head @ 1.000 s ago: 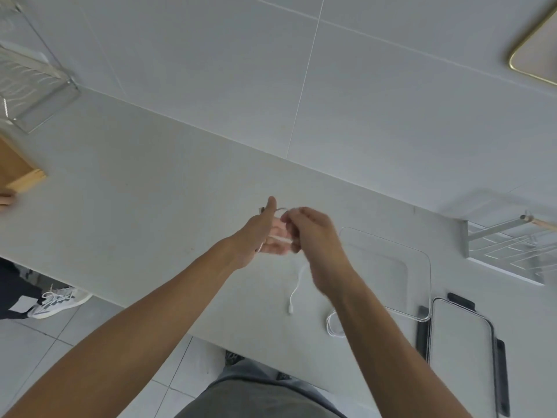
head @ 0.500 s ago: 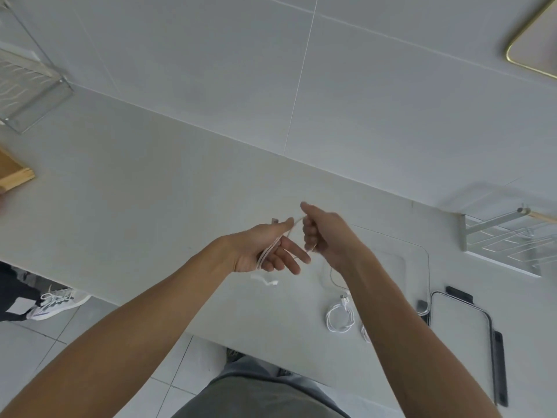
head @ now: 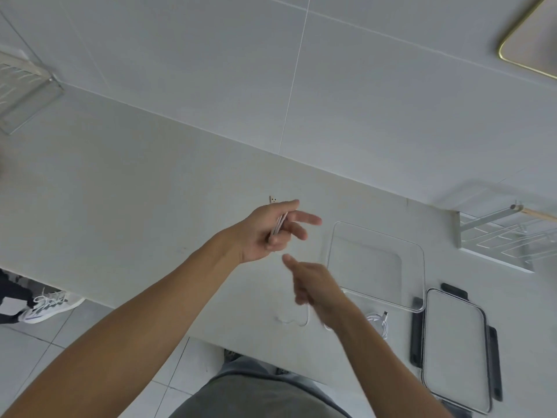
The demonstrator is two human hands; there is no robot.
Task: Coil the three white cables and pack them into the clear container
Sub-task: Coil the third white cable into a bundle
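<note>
My left hand [head: 271, 230] is raised over the white counter and pinches several loops of a white cable [head: 278, 226] between thumb and fingers; its plug sticks up behind the thumb. My right hand [head: 313, 283] is lower and blurred, and the cable's loose end [head: 297, 321] trails from under it onto the counter. I cannot tell whether it grips the strand. A coiled white cable [head: 378, 321] lies on the counter beside my right forearm. The clear container [head: 420, 267] stands empty to the right of both hands.
The container's lid [head: 455, 348] with black clips lies at the right near the counter edge. A clear rack [head: 506, 239] is at the far right, another clear rack [head: 27, 92] at the far left. Another person's shoe [head: 45, 306] is on the floor, left.
My right hand dropped down and away from the left hand, drawing the cable. The left hand keeps the loops and rose slightly. The loose end now lies on the counter.
</note>
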